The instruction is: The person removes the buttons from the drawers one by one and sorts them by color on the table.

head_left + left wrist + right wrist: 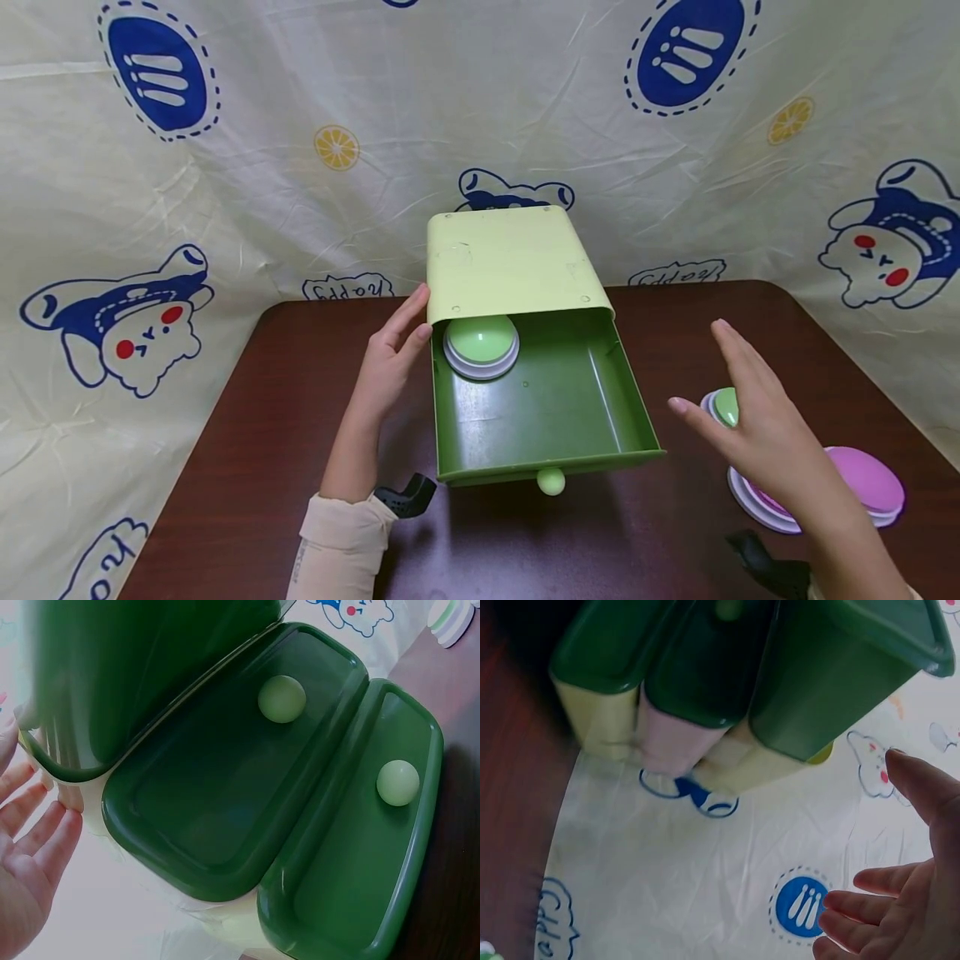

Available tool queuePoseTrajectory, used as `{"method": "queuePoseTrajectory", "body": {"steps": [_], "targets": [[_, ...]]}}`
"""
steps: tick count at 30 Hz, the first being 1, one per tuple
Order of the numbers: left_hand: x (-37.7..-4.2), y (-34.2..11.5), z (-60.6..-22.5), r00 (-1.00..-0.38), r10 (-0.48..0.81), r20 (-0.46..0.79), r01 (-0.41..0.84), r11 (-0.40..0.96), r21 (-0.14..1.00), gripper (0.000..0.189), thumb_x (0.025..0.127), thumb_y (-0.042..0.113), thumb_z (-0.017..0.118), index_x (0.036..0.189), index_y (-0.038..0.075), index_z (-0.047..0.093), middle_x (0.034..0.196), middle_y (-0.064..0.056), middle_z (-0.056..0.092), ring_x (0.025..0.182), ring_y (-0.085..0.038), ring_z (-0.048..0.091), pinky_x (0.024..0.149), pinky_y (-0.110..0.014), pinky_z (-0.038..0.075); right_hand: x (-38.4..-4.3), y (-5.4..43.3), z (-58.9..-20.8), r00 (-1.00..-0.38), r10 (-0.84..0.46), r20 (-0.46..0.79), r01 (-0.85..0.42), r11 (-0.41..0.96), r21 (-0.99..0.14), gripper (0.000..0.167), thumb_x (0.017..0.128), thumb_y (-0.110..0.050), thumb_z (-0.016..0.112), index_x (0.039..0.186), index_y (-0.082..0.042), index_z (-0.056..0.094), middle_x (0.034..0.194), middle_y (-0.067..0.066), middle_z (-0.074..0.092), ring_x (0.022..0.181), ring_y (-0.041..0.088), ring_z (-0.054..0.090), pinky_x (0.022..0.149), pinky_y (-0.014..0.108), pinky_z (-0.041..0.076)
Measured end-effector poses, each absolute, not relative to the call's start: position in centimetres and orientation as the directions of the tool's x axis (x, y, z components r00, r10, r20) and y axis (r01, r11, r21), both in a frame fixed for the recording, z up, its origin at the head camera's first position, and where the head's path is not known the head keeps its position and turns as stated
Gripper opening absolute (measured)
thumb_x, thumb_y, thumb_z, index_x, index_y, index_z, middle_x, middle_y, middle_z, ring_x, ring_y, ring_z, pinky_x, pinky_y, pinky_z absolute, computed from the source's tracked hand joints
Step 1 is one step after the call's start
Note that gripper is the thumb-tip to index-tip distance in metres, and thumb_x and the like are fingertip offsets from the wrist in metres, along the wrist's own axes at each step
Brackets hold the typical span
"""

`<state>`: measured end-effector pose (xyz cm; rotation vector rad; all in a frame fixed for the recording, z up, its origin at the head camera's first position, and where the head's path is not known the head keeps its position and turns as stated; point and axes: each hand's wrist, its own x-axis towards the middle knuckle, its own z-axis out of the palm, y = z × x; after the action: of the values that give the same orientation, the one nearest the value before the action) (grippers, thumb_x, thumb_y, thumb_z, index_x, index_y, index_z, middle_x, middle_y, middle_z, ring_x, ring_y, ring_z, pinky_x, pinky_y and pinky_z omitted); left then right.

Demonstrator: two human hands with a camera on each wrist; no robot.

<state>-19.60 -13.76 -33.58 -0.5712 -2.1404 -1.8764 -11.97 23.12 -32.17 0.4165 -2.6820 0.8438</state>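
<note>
A small cabinet with a pale yellow-green top (517, 254) stands at the table's middle, its green top drawer (510, 473) pulled out. Inside that drawer, at the back left, sits a round green-domed disc (482, 340) on a pale lilac base, partly under the cabinet top. My left hand (384, 360) rests against the cabinet's left side with its fingers extended. To the right of the drawer, my right hand (768, 425) is held up, fingers straight, with nothing in it. In the left wrist view, two lower drawer fronts (202, 802) with round knobs are closed.
Right of the cabinet lie a second green-domed disc (726, 407) and pink-domed discs (866, 479), partly behind my right hand. The dark brown table (300, 425) ends at a printed cloth (495, 108). Black wrist mounts (408, 497) sit below both hands.
</note>
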Motion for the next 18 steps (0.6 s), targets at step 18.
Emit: {"method": "queuePoseTrajectory", "body": {"steps": [18], "targets": [[-19.6, -13.8, -33.5, -0.897, 0.137, 0.421, 0.435, 0.103, 0.894, 0.045, 0.091, 0.004, 0.051, 0.134, 0.001, 0.039, 0.141, -0.006, 0.034, 0.129, -0.01, 0.028, 0.104, -0.035, 0.022, -12.5, 19.0, -29.6, -0.884, -0.304, 0.355, -0.448, 0.769, -0.456, 0.09, 0.077, -0.031, 0.071, 0.145, -0.017, 0.014, 0.146, 0.01, 0.019, 0.13, 0.034, 0.02, 0.095, 0.061, 0.022]]}}
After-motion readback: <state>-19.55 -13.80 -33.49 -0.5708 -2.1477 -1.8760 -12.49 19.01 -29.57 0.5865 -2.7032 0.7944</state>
